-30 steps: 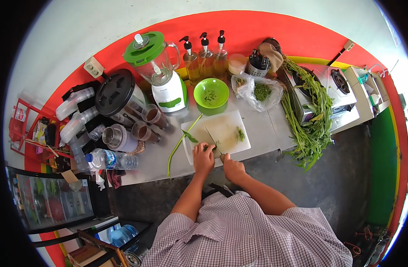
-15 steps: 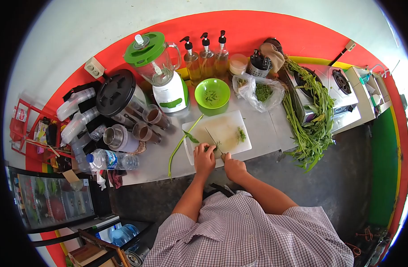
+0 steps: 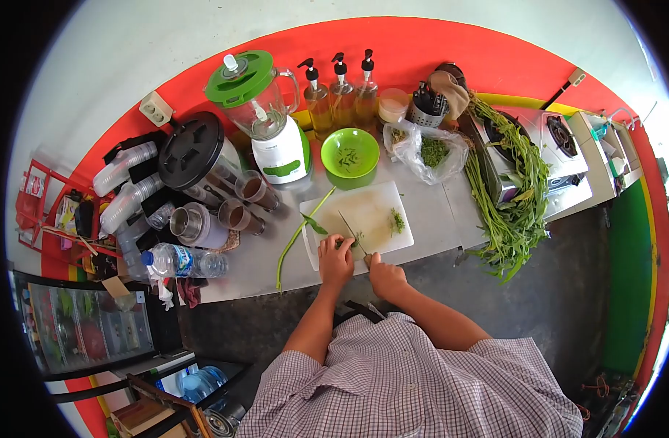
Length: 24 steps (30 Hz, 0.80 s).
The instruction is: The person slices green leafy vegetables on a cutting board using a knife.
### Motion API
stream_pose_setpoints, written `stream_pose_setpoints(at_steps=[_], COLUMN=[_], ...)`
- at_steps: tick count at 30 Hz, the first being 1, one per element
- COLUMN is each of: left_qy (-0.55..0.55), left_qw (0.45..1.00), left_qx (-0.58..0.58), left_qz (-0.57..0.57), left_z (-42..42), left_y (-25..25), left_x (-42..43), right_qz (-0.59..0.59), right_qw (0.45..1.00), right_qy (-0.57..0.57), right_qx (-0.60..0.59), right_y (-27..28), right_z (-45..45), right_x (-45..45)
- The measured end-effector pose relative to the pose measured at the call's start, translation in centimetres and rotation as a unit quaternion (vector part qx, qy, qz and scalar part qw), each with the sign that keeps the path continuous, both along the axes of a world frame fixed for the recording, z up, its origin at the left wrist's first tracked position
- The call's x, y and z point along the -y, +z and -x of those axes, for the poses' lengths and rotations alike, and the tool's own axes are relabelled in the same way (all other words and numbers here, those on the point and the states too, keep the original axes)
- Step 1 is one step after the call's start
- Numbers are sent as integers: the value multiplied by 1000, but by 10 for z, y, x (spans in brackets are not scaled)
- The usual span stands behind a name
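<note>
My right hand (image 3: 387,276) grips the handle of a knife (image 3: 353,233), whose blade points away from me across the white cutting board (image 3: 323,255). Just left of the blade, my left hand (image 3: 336,260) is closed with bent fingers over some green leaves (image 3: 358,239), mostly hidden under the fingertips. A small heap of chopped greens (image 3: 397,220) lies on the board's right side. Across the board's left edge rests a long green stalk (image 3: 294,241) with a leaf on it. Behind the board stands a green bowl (image 3: 350,175) with cut green pieces inside.
Right of the board, a plastic bag (image 3: 457,162) holds greens, and a bundle of leafy stalks (image 3: 513,212) hangs over the stove (image 3: 568,164) and counter edge. A blender (image 3: 280,150), dark-filled cups (image 3: 241,217) and a water bottle (image 3: 186,263) stand left. Pump bottles (image 3: 342,102) line the back.
The camera view has shifted very slightly. Both hands and the knife stay in nearly the same place on the board.
</note>
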<state>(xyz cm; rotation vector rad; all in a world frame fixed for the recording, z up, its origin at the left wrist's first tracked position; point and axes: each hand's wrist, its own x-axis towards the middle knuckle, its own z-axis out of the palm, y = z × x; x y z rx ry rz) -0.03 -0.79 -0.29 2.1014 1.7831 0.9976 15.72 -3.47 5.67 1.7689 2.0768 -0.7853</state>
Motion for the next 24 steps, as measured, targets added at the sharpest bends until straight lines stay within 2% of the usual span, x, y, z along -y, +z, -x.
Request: stream_pose_setpoints(at_steps=[2,4,10,13,17,24], left_qy=[1,3,-3,-3,3,-7], left_qw=[1000,1000,1000,1000,1000,1000], left_qx=[8,5,2,3,6,6], left_qz=[7,6,4,4,-3,-9], left_z=[0,0,1,2,0,2], left_y=[-2,-2,-1,-2,-4,0], left_x=[0,0,0,0,0,0], right_qz=[6,17,-36,-25,-4,-40], right_qw=[1000,999,999,1000,1000,999], right_qy=[4,-40,-7,-8,-27,-8], right_qx=[7,14,-6,-4,13,-13], right_y=[-5,-14,-12,-1,-17,-4], right_z=[1,5,5,4,3,6], right_x=[8,14,-4,3,14,2])
